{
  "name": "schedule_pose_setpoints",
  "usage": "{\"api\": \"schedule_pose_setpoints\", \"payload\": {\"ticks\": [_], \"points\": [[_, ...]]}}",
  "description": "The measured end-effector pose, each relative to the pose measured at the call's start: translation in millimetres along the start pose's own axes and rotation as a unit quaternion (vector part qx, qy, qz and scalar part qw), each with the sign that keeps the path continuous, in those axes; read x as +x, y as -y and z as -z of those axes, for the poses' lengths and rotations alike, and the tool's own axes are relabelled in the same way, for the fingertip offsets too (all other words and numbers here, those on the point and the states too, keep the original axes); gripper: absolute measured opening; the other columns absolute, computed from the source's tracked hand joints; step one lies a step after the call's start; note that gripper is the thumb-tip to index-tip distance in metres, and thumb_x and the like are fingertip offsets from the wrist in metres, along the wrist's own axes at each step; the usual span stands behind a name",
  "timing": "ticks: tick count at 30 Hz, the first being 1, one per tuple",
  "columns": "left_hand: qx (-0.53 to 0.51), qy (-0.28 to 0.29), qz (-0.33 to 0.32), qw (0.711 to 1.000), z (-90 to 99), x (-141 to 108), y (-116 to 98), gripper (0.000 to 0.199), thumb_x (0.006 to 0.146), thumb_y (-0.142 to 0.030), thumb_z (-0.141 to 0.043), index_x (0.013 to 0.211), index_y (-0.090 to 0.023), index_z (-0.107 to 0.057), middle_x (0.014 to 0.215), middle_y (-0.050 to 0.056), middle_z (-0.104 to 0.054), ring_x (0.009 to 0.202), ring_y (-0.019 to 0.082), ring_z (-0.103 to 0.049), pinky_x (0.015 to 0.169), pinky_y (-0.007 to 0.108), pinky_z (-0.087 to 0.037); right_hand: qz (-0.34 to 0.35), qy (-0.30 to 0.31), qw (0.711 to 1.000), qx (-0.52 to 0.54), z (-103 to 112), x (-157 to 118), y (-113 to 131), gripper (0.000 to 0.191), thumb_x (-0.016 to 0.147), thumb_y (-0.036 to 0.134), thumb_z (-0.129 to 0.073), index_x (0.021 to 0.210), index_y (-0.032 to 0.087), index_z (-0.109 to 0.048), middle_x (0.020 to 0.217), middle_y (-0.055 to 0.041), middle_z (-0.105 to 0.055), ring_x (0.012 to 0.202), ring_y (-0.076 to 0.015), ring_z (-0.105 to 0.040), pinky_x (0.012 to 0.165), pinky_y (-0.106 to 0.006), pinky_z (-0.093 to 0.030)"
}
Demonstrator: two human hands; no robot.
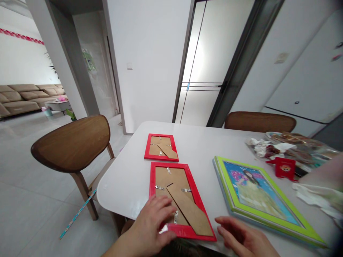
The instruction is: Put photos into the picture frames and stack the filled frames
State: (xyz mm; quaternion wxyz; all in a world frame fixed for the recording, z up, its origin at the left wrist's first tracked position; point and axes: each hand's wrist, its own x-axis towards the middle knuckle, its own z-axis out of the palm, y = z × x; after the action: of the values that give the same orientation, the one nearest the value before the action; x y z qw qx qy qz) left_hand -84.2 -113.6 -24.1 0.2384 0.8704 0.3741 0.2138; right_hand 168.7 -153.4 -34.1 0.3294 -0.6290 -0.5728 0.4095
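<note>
A red picture frame (197, 189) lies back side up near the table's front edge, its brown backing, metal clips and slanted stand showing. Over its lower left corner is my left hand (154, 223), fingers apart and slightly curled. My right hand (241, 235) is just right of the frame's lower right corner, fingers apart, nothing between them. Farther back lies a smaller-looking red frame (147, 151), also back up. To the right, a green frame (227, 182) with a picture of a figure in a dress rests on a stack.
The white table (120, 182) has rounded corners. Plastic bags, tissues and a red packet (285, 168) lie at its right side. Wooden chairs stand at the left (75, 144) and the far side (259, 121). A patterned stick (77, 214) leans at the left chair.
</note>
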Motion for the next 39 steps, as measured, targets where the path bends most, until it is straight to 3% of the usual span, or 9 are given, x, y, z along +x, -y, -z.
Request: {"api": "schedule_pose_setpoints", "payload": {"ticks": [4, 7, 10, 21, 25, 29, 33, 36, 39], "points": [[0.024, -0.114, 0.148, 0.982, -3.5, 14, 24, 0.054, 0.069, -0.021, -0.049, 0.121, -0.011, -0.038, 0.132, 0.012, -0.031, 0.122, 0.021, -0.026, 0.101, 0.037, -0.022, 0.185, -0.06, 0.955, -0.223, -4, 41, 25, 0.02, 0.071, 0.03, -0.051, 0.083, 0.021, -0.064, 0.093, -0.007, -0.061, 0.085, -0.02, -0.055, 0.079, -0.034, -0.043], [0.021, -0.127, 0.197, 0.972, -5.8, 24, 36, 0.057, 0.069, -0.019, -0.047, 0.123, -0.006, -0.034, 0.131, 0.014, -0.032, 0.122, 0.02, -0.027, 0.102, 0.034, -0.022, 0.216, -0.064, 0.92, -0.319, -18, 70, 33, 0.022, 0.07, 0.018, -0.049, 0.086, 0.016, -0.064, 0.1, -0.0103, -0.058, 0.094, -0.0216, -0.051, 0.083, -0.035, -0.041], [0.017, -0.131, 0.187, 0.973, -7.9, 28, 41, 0.056, 0.07, -0.017, -0.045, 0.123, -0.004, -0.033, 0.131, 0.014, -0.032, 0.121, 0.02, -0.028, 0.102, 0.032, -0.022, 0.219, -0.057, 0.899, -0.376, -29, 86, 30, 0.022, 0.071, 0.012, -0.046, 0.081, 0.015, -0.065, 0.094, -0.0105, -0.058, 0.09, -0.0212, -0.05, 0.077, -0.032, -0.042], [0.002, -0.173, 0.167, 0.971, -12.6, 25, 44, 0.056, 0.068, -0.014, -0.044, 0.123, -0.003, -0.033, 0.128, 0.016, -0.037, 0.118, 0.021, -0.033, 0.101, 0.035, -0.026, 0.224, -0.066, 0.885, -0.403, -32, 96, 32, 0.023, 0.078, 0.019, -0.043, 0.085, 0.017, -0.064, 0.085, -0.009, -0.057, 0.083, -0.0199, -0.047, 0.073, -0.029, -0.039], [0.006, -0.186, 0.153, 0.97, -16.5, 27, 47, 0.057, 0.068, -0.013, -0.044, 0.123, -0.003, -0.032, 0.127, 0.016, -0.037, 0.117, 0.021, -0.033, 0.1, 0.036, -0.027, 0.273, -0.063, 0.893, -0.353, -54, 93, 45, 0.022, 0.078, 0.023, -0.044, 0.09, 0.018, -0.062, 0.101, -0.0086, -0.055, 0.092, -0.0196, -0.047, 0.079, -0.032, -0.037], [0.025, -0.189, 0.148, 0.97, -19.7, 30, 51, 0.052, 0.072, -0.016, -0.042, 0.121, -0.001, -0.034, 0.126, 0.018, -0.038, 0.116, 0.021, -0.035, 0.099, 0.037, -0.029, 0.293, 0.005, 0.893, -0.342, -86, 98, 64, 0.021, 0.079, 0.025, -0.043, 0.079, 0.018, -0.063, 0.084, -0.0061, -0.057, 0.082, -0.0164, -0.05, 0.074, -0.028, -0.037], [0.029, -0.185, 0.146, 0.972, -20.7, 31, 52, 0.052, 0.071, -0.016, -0.042, 0.121, -0.003, -0.035, 0.126, 0.016, -0.039, 0.116, 0.021, -0.035, 0.099, 0.036, -0.028, 0.261, -0.009, 0.89, -0.374, -104, 113, 69, 0.019, 0.078, 0.022, -0.044, 0.073, 0.016, -0.062, 0.077, -0.007, -0.056, 0.076, -0.0167, -0.049, 0.07, -0.028, -0.037], [0.027, -0.182, 0.146, 0.972, -20.2, 30, 53, 0.054, 0.069, -0.015, -0.044, 0.122, -0.003, -0.035, 0.126, 0.016, -0.039, 0.116, 0.021, -0.035, 0.099, 0.036, -0.028, 0.254, -0.008, 0.893, -0.372, -101, 118, 68, 0.02, 0.079, 0.021, -0.043, 0.075, 0.015, -0.062, 0.078, -0.0081, -0.056, 0.076, -0.0171, -0.05, 0.072, -0.029, -0.037], [0.023, -0.183, 0.148, 0.972, -17.6, 31, 55, 0.056, 0.069, -0.015, -0.044, 0.122, -0.003, -0.033, 0.127, 0.016, -0.038, 0.116, 0.021, -0.035, 0.099, 0.036, -0.029, 0.276, 0.03, 0.9, -0.334, -82, 110, 68, 0.021, 0.078, 0.02, -0.043, 0.088, 0.016, -0.061, 0.088, -0.0076, -0.056, 0.084, -0.0159, -0.05, 0.077, -0.027, -0.038]]}}
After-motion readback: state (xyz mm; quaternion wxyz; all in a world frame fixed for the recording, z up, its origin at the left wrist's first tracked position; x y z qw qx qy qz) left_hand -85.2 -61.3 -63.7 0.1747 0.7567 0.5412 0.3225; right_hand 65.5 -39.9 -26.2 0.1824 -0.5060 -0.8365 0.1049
